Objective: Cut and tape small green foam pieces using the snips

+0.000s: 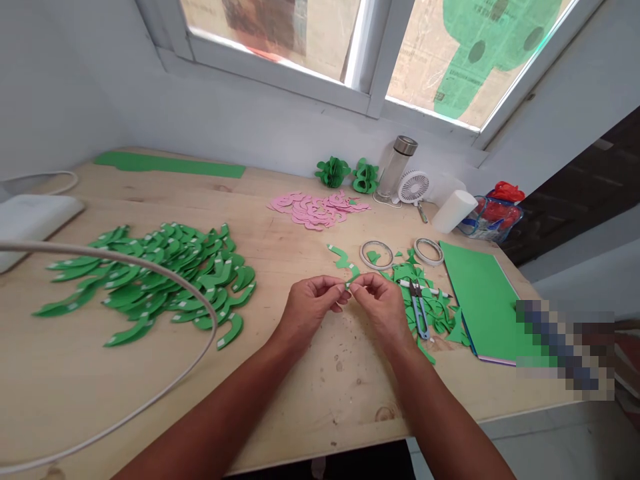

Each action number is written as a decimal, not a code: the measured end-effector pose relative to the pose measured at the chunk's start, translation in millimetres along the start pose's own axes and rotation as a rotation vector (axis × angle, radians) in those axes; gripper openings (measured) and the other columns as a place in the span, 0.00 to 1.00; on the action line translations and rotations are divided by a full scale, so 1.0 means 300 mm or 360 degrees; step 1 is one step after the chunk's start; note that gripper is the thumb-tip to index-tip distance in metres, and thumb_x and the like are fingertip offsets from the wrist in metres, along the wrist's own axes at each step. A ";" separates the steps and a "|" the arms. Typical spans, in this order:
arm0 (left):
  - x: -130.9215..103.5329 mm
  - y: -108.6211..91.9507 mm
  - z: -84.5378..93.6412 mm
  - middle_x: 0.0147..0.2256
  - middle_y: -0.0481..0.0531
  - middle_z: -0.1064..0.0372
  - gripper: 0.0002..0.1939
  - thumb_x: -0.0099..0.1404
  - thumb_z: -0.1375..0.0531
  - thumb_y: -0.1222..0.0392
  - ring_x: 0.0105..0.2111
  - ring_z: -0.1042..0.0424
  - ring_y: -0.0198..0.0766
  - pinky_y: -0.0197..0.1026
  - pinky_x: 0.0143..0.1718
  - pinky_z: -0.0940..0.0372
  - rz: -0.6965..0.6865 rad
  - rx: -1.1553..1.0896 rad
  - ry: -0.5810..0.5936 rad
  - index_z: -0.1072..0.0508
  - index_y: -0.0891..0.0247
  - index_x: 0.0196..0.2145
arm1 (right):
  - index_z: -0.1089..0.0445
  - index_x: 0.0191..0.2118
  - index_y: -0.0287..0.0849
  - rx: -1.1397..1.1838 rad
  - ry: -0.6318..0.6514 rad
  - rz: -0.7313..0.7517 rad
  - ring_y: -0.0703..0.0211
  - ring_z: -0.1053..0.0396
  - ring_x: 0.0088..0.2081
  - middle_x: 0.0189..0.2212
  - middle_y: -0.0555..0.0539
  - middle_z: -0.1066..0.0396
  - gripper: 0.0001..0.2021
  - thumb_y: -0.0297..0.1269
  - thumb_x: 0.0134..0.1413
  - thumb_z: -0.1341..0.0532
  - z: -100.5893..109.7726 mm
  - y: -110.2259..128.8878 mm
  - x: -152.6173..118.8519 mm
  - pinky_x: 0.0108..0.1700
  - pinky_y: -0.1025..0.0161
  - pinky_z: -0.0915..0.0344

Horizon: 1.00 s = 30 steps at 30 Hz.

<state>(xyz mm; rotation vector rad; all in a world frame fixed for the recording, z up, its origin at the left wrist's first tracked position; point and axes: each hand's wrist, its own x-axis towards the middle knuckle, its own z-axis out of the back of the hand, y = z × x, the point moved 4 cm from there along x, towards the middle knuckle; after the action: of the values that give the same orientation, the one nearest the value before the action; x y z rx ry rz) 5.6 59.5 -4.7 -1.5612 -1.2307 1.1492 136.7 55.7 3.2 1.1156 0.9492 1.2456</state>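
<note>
My left hand [311,308] and my right hand [379,308] meet above the middle of the table, fingertips nearly touching. Both pinch the near end of a wavy green paper cutout [341,257], which stretches away from me and has small white patches on it. The pinched end is mostly hidden by my fingers. Just right of my right hand, blue-handled thread snips [420,312] and a white pen [437,291] lie on green paper scraps [443,319]. Two tape rolls [362,255] [442,252] rest beyond them.
A large pile of green paper cutouts [165,273] spreads at left, crossed by a pale cable [200,293]. Pink cutouts [315,212], green paper balls [332,172], a glass bottle [393,170] and a small fan [414,187] stand behind. Green sheets [485,300] lie right.
</note>
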 end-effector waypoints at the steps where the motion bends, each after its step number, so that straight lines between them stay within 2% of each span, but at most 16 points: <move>1: 0.000 0.000 -0.001 0.22 0.52 0.29 0.07 0.48 0.38 0.58 0.24 0.32 0.35 0.35 0.25 0.37 -0.0005 -0.0005 0.0015 0.25 0.66 0.23 | 0.31 0.26 0.40 -0.0005 -0.0001 0.0000 0.62 0.35 0.28 0.23 0.50 0.30 0.06 0.37 0.43 0.40 0.000 -0.001 0.001 0.33 0.63 0.38; 10: -0.009 -0.006 -0.007 0.22 0.53 0.29 0.08 0.49 0.38 0.59 0.24 0.32 0.35 0.36 0.25 0.36 0.0068 -0.0014 0.0104 0.25 0.67 0.24 | 0.30 0.24 0.40 -0.0049 -0.0074 0.0035 0.63 0.37 0.27 0.22 0.51 0.31 0.05 0.36 0.43 0.39 0.009 -0.006 0.005 0.31 0.66 0.41; 23: -0.008 -0.011 -0.006 0.21 0.52 0.29 0.07 0.49 0.38 0.58 0.23 0.32 0.35 0.36 0.25 0.36 -0.0015 0.0059 0.0101 0.24 0.65 0.22 | 0.30 0.25 0.40 -0.0138 -0.0009 0.0086 0.61 0.34 0.27 0.23 0.50 0.28 0.05 0.36 0.44 0.40 0.005 0.008 0.001 0.33 0.64 0.38; 30: -0.004 -0.002 -0.007 0.23 0.52 0.28 0.07 0.50 0.39 0.59 0.25 0.31 0.35 0.37 0.26 0.36 0.0039 0.0009 0.0158 0.24 0.66 0.24 | 0.30 0.26 0.41 -0.0201 0.0002 0.0139 0.60 0.33 0.29 0.24 0.49 0.28 0.04 0.35 0.45 0.41 0.006 0.025 -0.007 0.35 0.63 0.39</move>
<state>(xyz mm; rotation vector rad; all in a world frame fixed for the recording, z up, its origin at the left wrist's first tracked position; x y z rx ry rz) 7.4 58.4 -3.4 -1.6136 -1.1453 1.0763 136.4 53.4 10.8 1.0661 0.8183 1.3581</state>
